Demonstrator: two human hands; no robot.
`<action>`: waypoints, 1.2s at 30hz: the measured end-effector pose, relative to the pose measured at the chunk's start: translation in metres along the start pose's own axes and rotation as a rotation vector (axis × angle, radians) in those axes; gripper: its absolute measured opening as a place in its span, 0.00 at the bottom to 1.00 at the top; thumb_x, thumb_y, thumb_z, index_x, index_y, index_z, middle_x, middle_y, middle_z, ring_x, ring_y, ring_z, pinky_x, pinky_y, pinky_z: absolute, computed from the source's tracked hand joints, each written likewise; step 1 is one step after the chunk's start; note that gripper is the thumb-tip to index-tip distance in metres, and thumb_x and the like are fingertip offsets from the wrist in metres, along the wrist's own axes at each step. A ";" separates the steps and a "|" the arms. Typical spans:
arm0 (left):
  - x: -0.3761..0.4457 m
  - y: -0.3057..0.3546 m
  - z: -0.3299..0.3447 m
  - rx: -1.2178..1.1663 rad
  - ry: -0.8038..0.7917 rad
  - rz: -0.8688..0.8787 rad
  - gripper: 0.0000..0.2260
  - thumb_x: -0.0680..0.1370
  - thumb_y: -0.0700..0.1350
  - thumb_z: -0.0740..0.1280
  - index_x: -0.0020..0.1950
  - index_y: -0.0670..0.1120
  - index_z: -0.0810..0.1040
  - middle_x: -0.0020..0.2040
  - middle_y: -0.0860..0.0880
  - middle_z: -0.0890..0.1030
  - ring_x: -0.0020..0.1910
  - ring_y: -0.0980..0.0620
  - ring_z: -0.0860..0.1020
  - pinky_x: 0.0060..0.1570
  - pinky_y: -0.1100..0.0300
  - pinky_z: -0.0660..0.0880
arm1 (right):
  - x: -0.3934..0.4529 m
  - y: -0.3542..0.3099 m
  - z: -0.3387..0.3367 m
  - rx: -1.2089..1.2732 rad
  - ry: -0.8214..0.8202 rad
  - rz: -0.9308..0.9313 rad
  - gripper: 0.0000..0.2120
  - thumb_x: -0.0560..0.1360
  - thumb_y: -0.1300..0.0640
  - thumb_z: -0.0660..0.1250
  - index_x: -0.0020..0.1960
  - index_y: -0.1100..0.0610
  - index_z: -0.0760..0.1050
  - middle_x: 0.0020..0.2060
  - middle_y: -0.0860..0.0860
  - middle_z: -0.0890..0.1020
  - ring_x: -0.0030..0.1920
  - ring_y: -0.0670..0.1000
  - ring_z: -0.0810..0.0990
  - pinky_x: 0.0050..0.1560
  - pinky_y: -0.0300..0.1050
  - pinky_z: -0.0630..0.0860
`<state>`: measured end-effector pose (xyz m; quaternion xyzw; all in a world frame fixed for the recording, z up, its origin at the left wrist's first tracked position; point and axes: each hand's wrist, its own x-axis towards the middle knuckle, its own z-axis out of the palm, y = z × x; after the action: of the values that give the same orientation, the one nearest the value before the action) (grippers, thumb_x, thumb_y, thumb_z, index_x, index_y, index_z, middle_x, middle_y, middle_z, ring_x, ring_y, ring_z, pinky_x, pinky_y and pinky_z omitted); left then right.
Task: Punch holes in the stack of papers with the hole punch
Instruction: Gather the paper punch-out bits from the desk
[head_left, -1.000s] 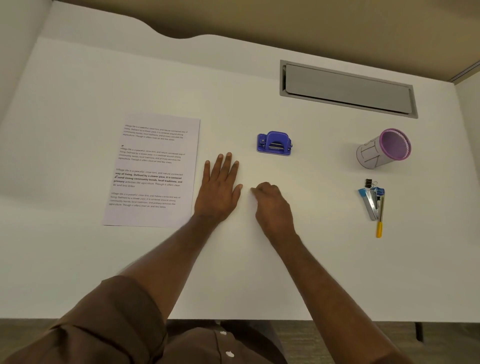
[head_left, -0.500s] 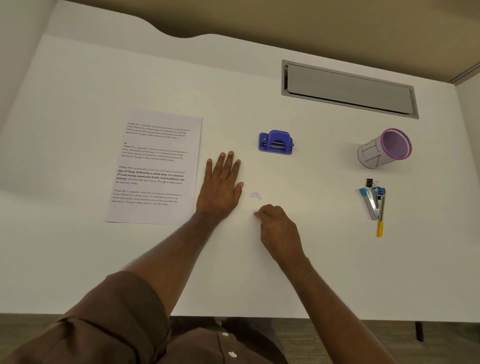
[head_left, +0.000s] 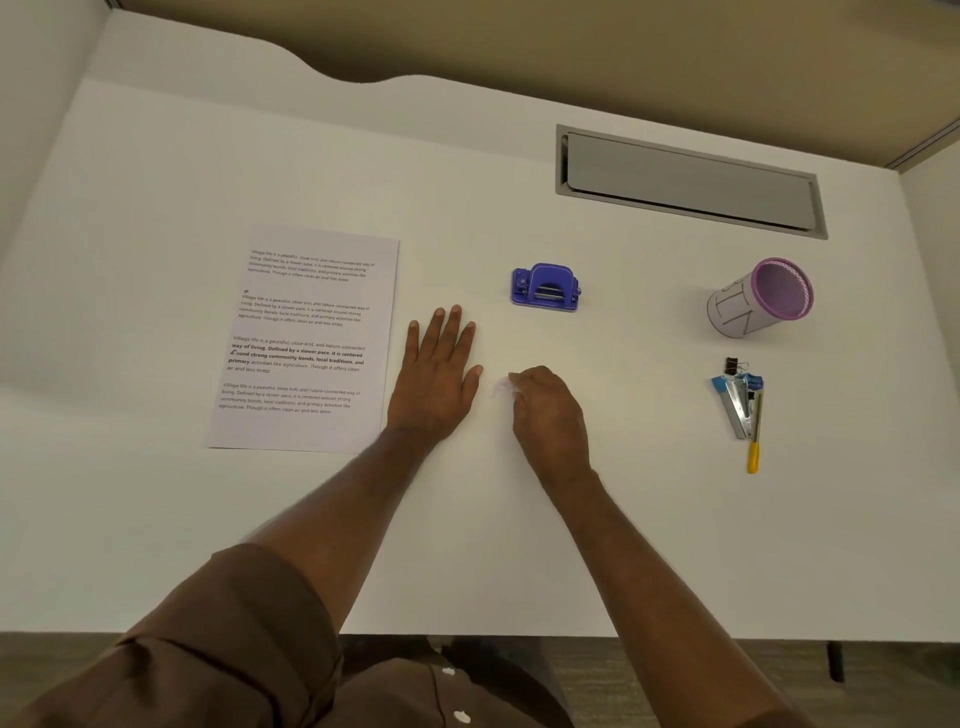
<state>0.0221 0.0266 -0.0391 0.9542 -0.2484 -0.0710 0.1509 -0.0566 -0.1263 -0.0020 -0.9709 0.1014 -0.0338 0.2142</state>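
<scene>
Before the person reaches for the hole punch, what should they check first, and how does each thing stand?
1. Hole punch within reach, nothing on it: ok.
2. Stack of papers flat on the desk, edges squared: ok.
3. Left hand free: ok, flat on the desk beside the papers, holding nothing.
4. Right hand free: cannot tell, its fingers curl at some pale scraps on the desk.
5. Path from hands to punch clear: ok, bare desk between.
6. Pen cup and stapler out of the way: ok, far right.
</scene>
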 end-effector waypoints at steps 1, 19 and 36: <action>0.000 0.000 0.000 -0.005 0.001 -0.001 0.27 0.85 0.54 0.48 0.82 0.45 0.54 0.83 0.44 0.51 0.82 0.44 0.48 0.80 0.41 0.47 | 0.001 -0.003 0.001 -0.046 -0.020 -0.038 0.10 0.78 0.63 0.67 0.57 0.64 0.81 0.52 0.59 0.84 0.52 0.60 0.82 0.52 0.53 0.80; 0.000 0.003 -0.005 0.004 -0.020 -0.004 0.27 0.84 0.53 0.44 0.82 0.45 0.53 0.83 0.44 0.50 0.82 0.44 0.47 0.80 0.42 0.46 | 0.009 -0.023 0.012 -0.190 -0.144 -0.140 0.15 0.69 0.71 0.71 0.54 0.62 0.78 0.44 0.59 0.81 0.44 0.60 0.80 0.36 0.53 0.81; -0.001 0.000 0.000 -0.030 0.039 0.024 0.25 0.84 0.52 0.48 0.80 0.44 0.60 0.82 0.43 0.56 0.82 0.43 0.53 0.80 0.40 0.50 | 0.035 -0.001 -0.011 0.550 0.040 0.526 0.14 0.64 0.70 0.68 0.33 0.55 0.66 0.31 0.53 0.75 0.34 0.56 0.76 0.36 0.48 0.74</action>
<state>0.0212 0.0270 -0.0387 0.9500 -0.2558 -0.0545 0.1706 -0.0237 -0.1370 0.0097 -0.8171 0.3385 -0.0224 0.4661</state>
